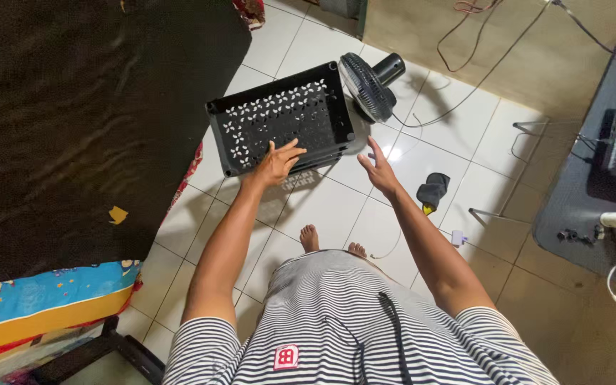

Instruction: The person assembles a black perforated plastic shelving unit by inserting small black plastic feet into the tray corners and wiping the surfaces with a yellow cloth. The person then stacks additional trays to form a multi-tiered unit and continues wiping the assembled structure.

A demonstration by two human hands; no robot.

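A black plastic shelf tray (240, 107) with flower-shaped cut-outs stands on the white tiled floor in front of me. My left hand (277, 162) rests on its near edge with the fingers spread over the perforated top. My right hand (377, 168) hovers open just to the right of the tray, fingers apart, holding nothing and not touching it. My bare feet show below the hands.
A small black floor fan (369, 85) sits right behind the tray, its cable running off to the right. A dark cloth (433, 190) lies on the tiles near my right arm. A dark mattress (73, 121) fills the left; a grey desk (593, 207) stands at right.
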